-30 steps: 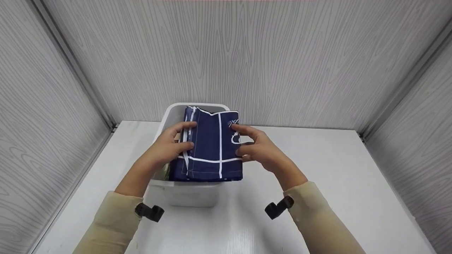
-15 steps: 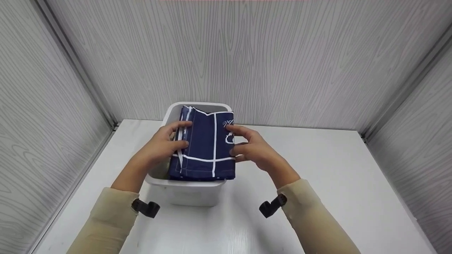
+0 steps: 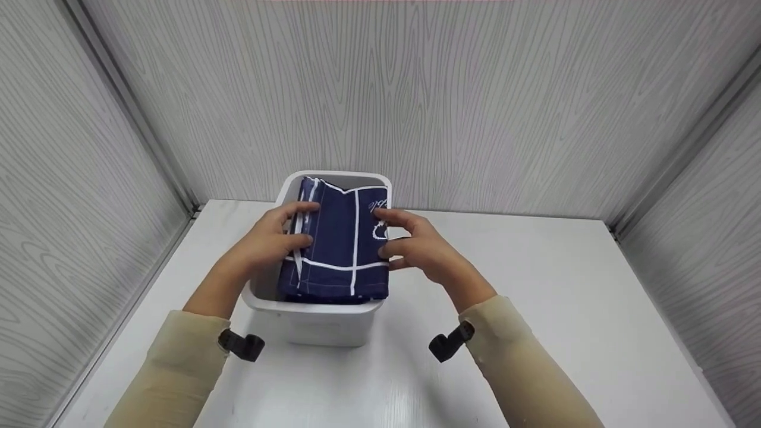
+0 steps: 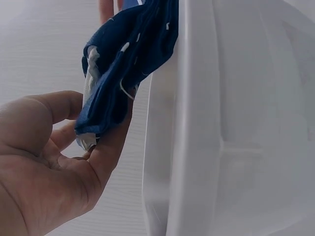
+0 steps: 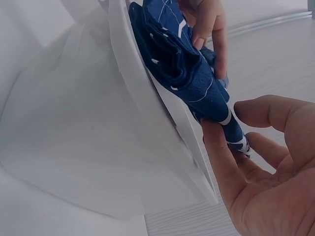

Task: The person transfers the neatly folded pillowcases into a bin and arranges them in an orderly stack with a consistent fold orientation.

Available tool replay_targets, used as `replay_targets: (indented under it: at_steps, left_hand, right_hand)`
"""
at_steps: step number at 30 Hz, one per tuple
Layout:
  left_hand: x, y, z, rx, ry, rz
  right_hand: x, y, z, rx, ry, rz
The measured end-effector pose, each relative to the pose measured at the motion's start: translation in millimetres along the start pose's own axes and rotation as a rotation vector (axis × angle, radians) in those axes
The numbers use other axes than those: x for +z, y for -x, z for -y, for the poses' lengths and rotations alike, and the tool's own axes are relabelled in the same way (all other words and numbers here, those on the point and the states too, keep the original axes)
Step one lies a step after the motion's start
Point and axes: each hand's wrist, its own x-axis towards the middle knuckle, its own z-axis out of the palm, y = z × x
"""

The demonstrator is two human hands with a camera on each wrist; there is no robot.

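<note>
A folded navy cloth point(image 3: 333, 232) with white grid lines and a bit of white lettering lies between both hands over the mouth of a white plastic bin point(image 3: 330, 329). Its left edge is gripped by my left hand point(image 3: 269, 241), thumb on top and other fingers underneath. On the opposite edge, my right hand point(image 3: 421, 245) pinches the cloth in the same way. Stacked folds of the navy cloth point(image 4: 110, 83) show end-on in the left wrist view, close beside the bin's rim point(image 4: 183, 123). The cloth hides most of the bin's inside.
The bin stands on a white table point(image 3: 517, 297), left of the middle and near the back wall point(image 3: 416, 107). Grey wood-grain panels enclose the table at the back and both sides. Black wrist cameras point(image 3: 241, 345) sit on both sleeves.
Both hands have carried the folded cloth leftward, from overhanging the bin's right rim to within its opening. The grip on both edges stays the same.
</note>
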Motion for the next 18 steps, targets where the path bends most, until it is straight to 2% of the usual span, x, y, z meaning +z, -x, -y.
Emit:
replay_targets:
  at_steps: [10,18]
  left_hand:
    - [-1.3,1.1,4.4,-0.035,0.02,0.002]
    - [0.8,1.1,6.7,-0.028,0.009,0.005]
  right_hand:
    - [5.3,-7.3,-0.6,0.018,0.025,0.002]
    - [5.9,-8.4,-2.8,0.019,0.036,-0.004]
